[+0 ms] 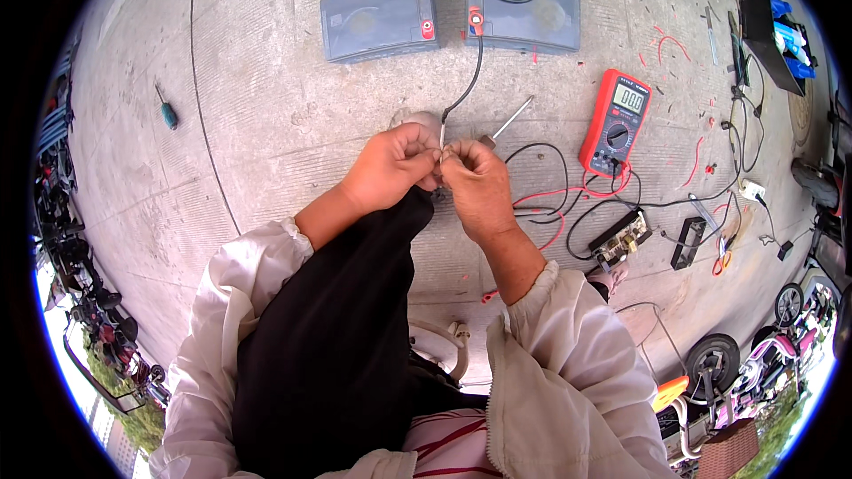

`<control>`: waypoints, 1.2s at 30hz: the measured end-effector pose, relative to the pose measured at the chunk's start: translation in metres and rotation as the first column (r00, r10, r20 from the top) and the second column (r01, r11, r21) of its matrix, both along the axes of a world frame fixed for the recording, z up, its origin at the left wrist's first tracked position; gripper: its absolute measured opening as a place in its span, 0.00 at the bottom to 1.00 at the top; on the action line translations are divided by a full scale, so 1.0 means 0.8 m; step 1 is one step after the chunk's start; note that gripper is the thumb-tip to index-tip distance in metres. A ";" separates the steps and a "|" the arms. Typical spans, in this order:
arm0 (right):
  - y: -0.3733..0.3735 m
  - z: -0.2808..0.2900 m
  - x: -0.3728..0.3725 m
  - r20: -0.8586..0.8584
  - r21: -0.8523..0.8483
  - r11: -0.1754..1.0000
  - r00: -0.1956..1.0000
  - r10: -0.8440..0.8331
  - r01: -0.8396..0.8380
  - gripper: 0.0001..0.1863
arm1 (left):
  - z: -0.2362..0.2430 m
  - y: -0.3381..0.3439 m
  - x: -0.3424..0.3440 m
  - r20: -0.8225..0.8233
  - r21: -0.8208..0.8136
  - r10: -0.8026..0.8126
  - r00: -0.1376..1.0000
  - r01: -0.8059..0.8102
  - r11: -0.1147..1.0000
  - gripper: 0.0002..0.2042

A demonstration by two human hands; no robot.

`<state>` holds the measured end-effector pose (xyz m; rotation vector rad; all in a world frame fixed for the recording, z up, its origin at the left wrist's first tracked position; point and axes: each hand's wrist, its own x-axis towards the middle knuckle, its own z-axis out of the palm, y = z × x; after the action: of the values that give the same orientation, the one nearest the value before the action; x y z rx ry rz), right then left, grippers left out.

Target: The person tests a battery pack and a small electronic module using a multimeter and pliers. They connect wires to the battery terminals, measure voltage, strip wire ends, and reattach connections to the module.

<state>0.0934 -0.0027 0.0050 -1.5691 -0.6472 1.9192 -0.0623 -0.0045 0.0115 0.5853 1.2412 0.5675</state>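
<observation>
My left hand [395, 167] and my right hand [477, 179] meet in front of my knee, both with fingers pinched. Between their fingertips is the end of a black cable [477, 65], which shows a pale section just above the fingers. From there the cable runs up to a red-covered terminal on a grey battery [529, 13]. A second grey battery [371, 28] stands to its left, with more behind, joined by short black leads. A screwdriver [513, 119] lies on the ground just beyond my right hand. The very tip of the cable is hidden by my fingers.
A red multimeter [614, 124] with red and black leads lies to the right. Near it are a circuit board [621, 239], orange-handled scissors [722, 259] and a black box [770, 40] holding blue items. A teal-handled screwdriver [168, 113] is far left. Red wire scraps are scattered about.
</observation>
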 end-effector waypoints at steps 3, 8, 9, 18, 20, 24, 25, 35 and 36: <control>-0.004 -0.002 -0.002 -0.147 -0.077 0.993 0.984 -0.100 0.090 0.05 | -0.003 -0.002 -0.003 0.058 0.012 0.016 0.998 -0.016 1.000 0.04; 0.001 0.002 0.005 0.033 0.081 0.995 0.998 0.050 -0.052 0.04 | 0.001 -0.001 -0.003 0.069 -0.005 0.029 0.997 -0.029 1.000 0.04; 0.003 0.005 0.006 0.139 0.157 0.979 0.984 0.108 -0.129 0.04 | 0.004 0.001 -0.003 0.062 -0.008 0.025 0.998 -0.025 1.000 0.04; 0.009 0.017 0.005 0.383 0.348 0.877 0.904 0.190 -0.332 0.04 | 0.015 0.013 -0.008 -0.299 0.210 -0.146 0.943 0.214 0.954 0.03; 0.007 0.016 0.004 0.368 0.321 0.892 0.910 0.192 -0.318 0.04 | 0.017 0.015 -0.008 -0.398 0.266 -0.153 0.905 0.273 0.924 0.04; 0.005 0.013 0.002 0.347 0.297 0.907 0.919 0.187 -0.297 0.04 | 0.020 0.019 -0.009 -0.523 0.343 -0.181 0.833 0.400 0.850 0.05; 0.005 0.012 0.002 0.321 0.297 0.910 0.928 0.191 -0.290 0.05 | 0.019 0.017 -0.010 -0.492 0.332 -0.181 0.851 0.376 0.865 0.05; 0.010 0.013 0.005 0.353 0.352 0.860 0.903 0.244 -0.370 0.03 | 0.021 0.011 -0.011 -0.155 0.175 -0.120 0.981 0.147 0.974 0.03; 0.010 0.013 0.005 0.361 0.362 0.850 0.898 0.250 -0.382 0.03 | 0.020 0.010 -0.012 -0.185 0.181 -0.150 0.971 0.184 0.966 0.03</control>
<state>0.0972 0.0055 0.0151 -1.5421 -1.4401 1.6064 -0.0719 0.0039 0.0273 0.9132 1.2891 0.5091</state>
